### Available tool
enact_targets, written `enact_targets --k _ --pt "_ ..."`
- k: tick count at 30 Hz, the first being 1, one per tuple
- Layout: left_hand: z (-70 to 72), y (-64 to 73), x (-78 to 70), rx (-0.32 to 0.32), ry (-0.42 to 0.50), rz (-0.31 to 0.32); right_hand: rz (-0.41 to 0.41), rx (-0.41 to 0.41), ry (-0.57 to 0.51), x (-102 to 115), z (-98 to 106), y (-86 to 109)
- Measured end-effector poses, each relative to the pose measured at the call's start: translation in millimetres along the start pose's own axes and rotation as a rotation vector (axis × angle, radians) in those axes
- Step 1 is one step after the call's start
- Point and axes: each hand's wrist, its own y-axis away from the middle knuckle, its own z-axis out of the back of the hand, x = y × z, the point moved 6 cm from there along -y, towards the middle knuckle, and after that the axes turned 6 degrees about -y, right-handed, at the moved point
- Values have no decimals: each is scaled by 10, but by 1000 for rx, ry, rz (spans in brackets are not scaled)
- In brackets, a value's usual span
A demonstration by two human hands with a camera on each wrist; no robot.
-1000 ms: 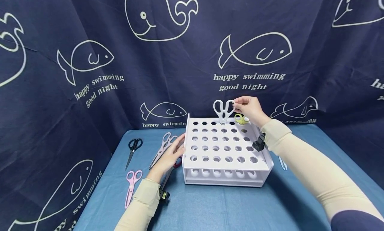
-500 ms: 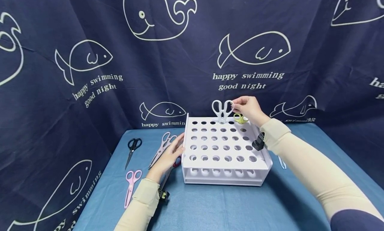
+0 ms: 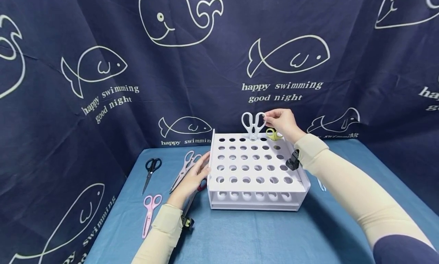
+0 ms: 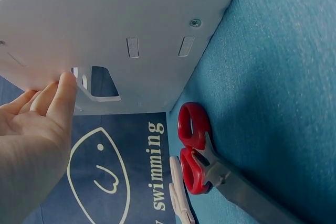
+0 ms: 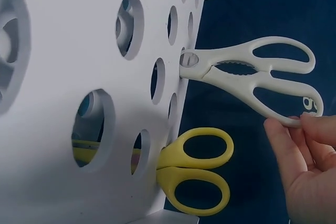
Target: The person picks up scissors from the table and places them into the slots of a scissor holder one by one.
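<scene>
My right hand pinches one handle loop of white kitchen scissors between thumb and fingers. The scissors stand handles up in a back-row hole of the white rack; their blades are hidden inside it. Beside them, yellow-handled scissors sit in the back row's right-end hole. My left hand rests its fairly straight fingers against the rack's left side panel. Below that hand, red-handled scissors lie on the table.
Left of the rack lie black scissors, pink scissors and pale pink scissors on the blue cloth. A light blue item lies at the right, partly behind my right arm. A dark printed curtain hangs close behind the rack.
The white scissors' handles have shifted up very slightly against the rack, still in my right hand's pinch. The head view has drifted a little; my left hand stays at the rack's side.
</scene>
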Motion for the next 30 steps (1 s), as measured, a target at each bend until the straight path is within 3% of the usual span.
enact_targets --k 16,30 --pt "0 -7 -4 7 -9 -17 -8 -39 -49 -18 27 -76" --pt "4 -6 10 -3 -35 11 103 6 -85 117 121 -90"
